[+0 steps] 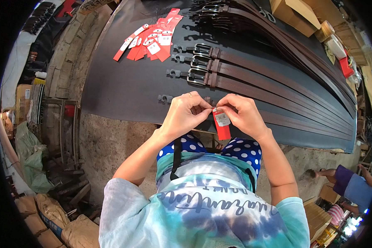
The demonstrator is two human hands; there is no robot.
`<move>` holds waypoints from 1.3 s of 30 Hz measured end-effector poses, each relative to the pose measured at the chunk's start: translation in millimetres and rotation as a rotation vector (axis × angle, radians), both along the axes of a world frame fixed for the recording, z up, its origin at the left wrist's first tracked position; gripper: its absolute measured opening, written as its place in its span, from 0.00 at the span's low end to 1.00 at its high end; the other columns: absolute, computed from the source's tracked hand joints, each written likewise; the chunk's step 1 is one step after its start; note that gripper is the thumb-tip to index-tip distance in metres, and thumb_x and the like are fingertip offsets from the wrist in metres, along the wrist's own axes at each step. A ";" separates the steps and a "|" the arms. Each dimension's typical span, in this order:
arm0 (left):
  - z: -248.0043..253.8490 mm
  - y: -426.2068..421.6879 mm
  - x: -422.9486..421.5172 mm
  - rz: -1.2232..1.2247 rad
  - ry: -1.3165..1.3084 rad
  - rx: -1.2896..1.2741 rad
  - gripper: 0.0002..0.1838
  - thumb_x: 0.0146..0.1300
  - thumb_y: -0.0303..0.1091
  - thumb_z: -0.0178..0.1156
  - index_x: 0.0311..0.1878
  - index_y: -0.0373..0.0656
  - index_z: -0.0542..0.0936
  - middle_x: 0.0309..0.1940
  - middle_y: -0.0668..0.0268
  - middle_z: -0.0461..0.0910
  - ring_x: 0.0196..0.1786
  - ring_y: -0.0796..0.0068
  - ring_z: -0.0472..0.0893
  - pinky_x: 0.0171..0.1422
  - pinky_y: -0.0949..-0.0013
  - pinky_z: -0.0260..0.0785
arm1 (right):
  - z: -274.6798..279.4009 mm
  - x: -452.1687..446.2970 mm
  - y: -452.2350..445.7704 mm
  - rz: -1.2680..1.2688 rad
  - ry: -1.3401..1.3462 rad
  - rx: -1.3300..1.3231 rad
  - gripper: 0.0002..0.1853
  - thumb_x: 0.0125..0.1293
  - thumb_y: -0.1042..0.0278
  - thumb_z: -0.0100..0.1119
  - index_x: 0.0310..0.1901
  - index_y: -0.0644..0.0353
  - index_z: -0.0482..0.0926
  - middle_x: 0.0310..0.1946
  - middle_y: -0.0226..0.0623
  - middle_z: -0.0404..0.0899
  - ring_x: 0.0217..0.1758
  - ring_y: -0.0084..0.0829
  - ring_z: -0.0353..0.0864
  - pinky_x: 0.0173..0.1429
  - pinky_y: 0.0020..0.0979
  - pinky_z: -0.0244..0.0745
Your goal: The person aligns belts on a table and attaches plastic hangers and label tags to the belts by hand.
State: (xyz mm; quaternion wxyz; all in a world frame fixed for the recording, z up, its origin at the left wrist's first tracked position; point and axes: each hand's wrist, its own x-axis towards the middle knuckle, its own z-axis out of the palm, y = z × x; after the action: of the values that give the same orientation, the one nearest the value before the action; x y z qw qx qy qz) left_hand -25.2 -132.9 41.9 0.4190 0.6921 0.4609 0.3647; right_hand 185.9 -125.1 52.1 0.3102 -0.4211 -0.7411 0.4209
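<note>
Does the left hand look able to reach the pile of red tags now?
Probably yes: only low gray plastic hooks appear to lie between the left hand and the pile of red tags, though this hand is busy with another red tag.

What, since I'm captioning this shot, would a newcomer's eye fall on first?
Probably the red tag at the fingertips of the left hand and right hand, by the near edge of the black table. Next, the brown belts stretching off rightward, and the heap of red tags on the table's left side.
</note>
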 end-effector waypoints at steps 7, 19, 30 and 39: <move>0.6 0.0 -0.3 -0.006 0.009 0.056 0.04 0.53 0.21 0.68 0.34 0.37 0.86 0.27 0.66 0.80 0.27 0.79 0.79 0.32 0.75 0.72 | 3.2 -1.2 0.7 0.029 -0.057 0.050 0.04 0.62 0.82 0.58 0.39 0.68 0.77 0.34 0.46 0.81 0.38 0.46 0.82 0.41 0.38 0.76; -2.1 0.6 0.9 -0.044 0.015 0.101 0.05 0.53 0.20 0.67 0.34 0.38 0.85 0.28 0.66 0.80 0.28 0.77 0.80 0.33 0.74 0.73 | 1.3 -4.8 1.1 0.057 -0.079 0.047 0.07 0.59 0.84 0.54 0.39 0.67 0.76 0.35 0.48 0.81 0.39 0.48 0.82 0.43 0.40 0.76; 4.1 -0.7 0.5 -0.090 -0.016 -0.241 0.06 0.59 0.23 0.66 0.40 0.35 0.81 0.33 0.65 0.84 0.30 0.84 0.80 0.32 0.76 0.72 | 0.5 -1.0 1.9 0.070 0.016 -0.177 0.06 0.61 0.81 0.56 0.40 0.68 0.78 0.32 0.44 0.81 0.37 0.38 0.83 0.43 0.34 0.77; -5.5 1.1 8.3 0.097 -0.408 -0.485 0.12 0.65 0.26 0.65 0.49 0.33 0.80 0.34 0.64 0.84 0.30 0.85 0.80 0.34 0.80 0.74 | -0.5 -19.5 -35.5 -0.277 -0.021 0.108 0.19 0.54 0.76 0.71 0.47 0.63 0.75 0.43 0.43 0.75 0.44 0.40 0.79 0.47 0.34 0.76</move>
State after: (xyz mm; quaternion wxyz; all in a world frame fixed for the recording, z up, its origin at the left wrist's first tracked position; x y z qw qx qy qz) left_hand -16.9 -131.8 36.4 0.6375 0.4618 0.4733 0.3953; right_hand 166.4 -160.6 51.6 0.3798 -0.5066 -0.7006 0.3290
